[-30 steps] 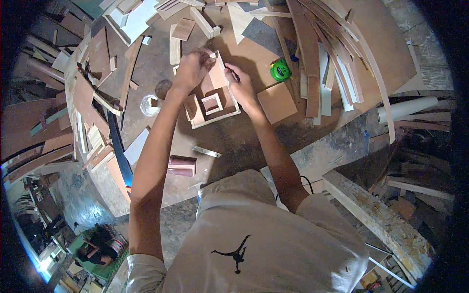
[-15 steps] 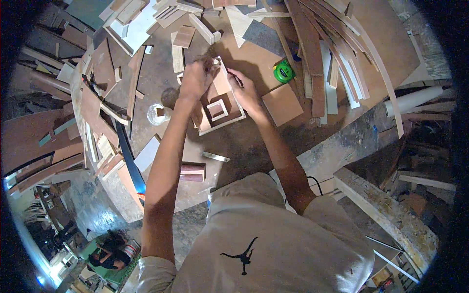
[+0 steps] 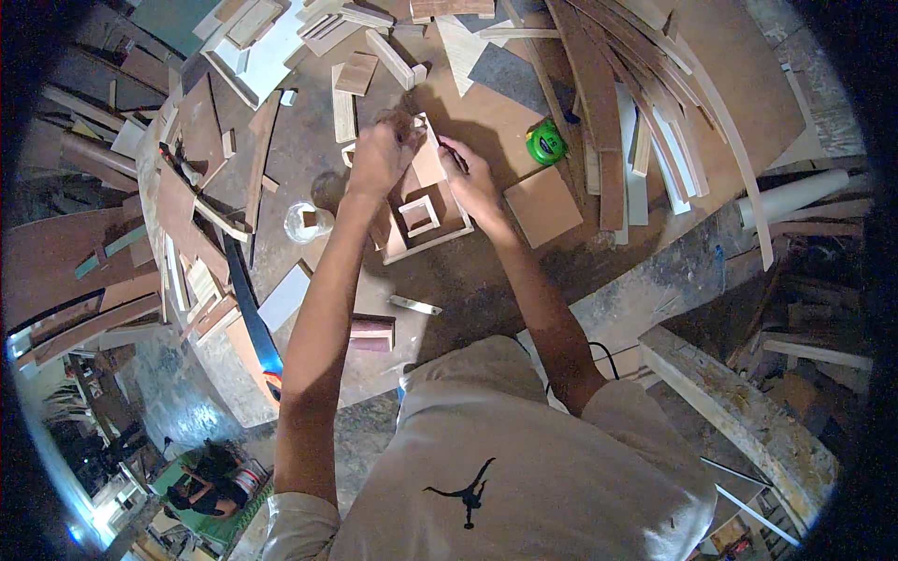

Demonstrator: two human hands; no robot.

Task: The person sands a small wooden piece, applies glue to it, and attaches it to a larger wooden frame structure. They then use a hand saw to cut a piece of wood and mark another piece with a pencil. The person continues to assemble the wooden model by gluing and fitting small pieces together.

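A shallow wooden box (image 3: 428,249) with thin pale walls lies on the table between my forearms, its far end by my hands. Inside it sits a small square wooden frame (image 3: 433,213). My left hand (image 3: 377,157) is closed at the box's far left corner, fingertips pinched together. What they pinch is hidden. At the box's right wall, my right hand (image 3: 475,187) is curled around a slim dark stick-like tool (image 3: 455,155), too small to name surely. A clear cup (image 3: 301,222) with something brown in it stands left of my left forearm.
Right of the box lie a green tape measure (image 3: 546,143) and a square brown board (image 3: 543,206). Long curved wood strips (image 3: 599,122) are stacked at the far right. A handsaw (image 3: 245,299) lies at the left among offcuts. A person (image 3: 217,486) is at the lower left.
The whole view has shifted slightly. Both hands keep nearly the same place and grip at the box's far end.
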